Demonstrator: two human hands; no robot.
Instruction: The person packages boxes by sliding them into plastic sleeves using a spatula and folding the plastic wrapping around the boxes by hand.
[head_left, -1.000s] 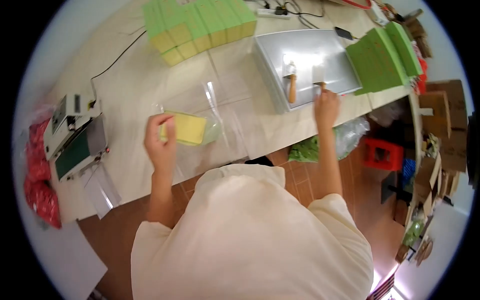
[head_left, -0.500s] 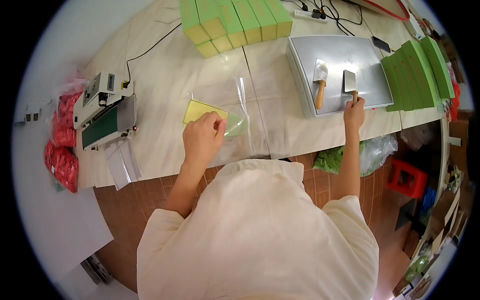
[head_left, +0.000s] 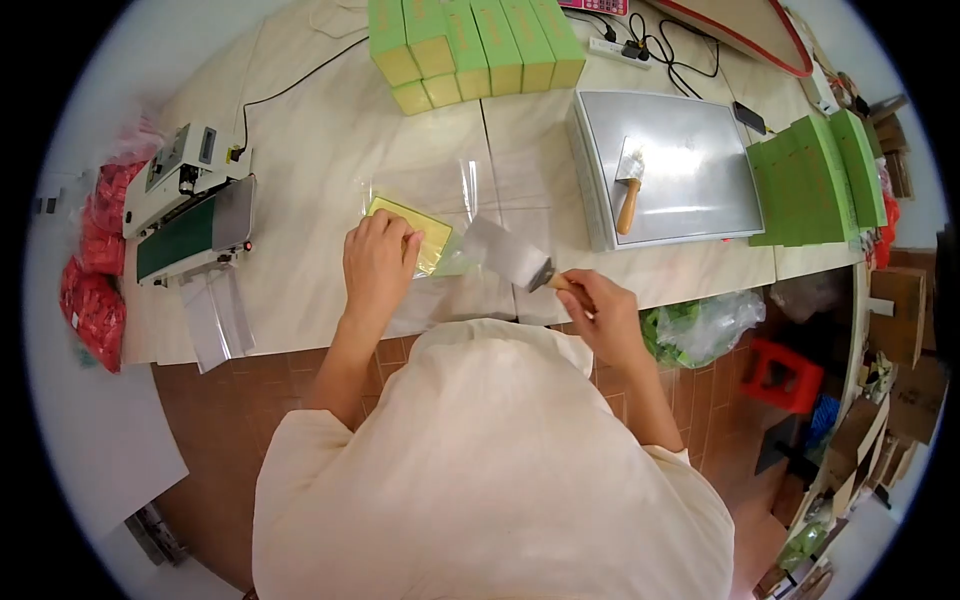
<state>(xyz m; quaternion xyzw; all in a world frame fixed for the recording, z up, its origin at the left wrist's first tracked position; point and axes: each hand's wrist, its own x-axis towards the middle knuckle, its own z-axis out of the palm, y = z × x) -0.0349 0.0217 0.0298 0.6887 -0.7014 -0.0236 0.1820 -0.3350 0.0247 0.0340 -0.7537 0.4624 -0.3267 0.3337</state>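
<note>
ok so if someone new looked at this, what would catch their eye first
Probably the broad-bladed scraper in the right hand, angled toward the yellow-faced packet under the left hand. Next, the bright green boxes lined up toward the far side of the table. The shiny metal-topped box on the right also stands out, with a second scraper lying on it.

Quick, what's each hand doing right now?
Left hand: on the yellow block; whether it grips can't be told.
Right hand: closed, holding a scraper.
</note>
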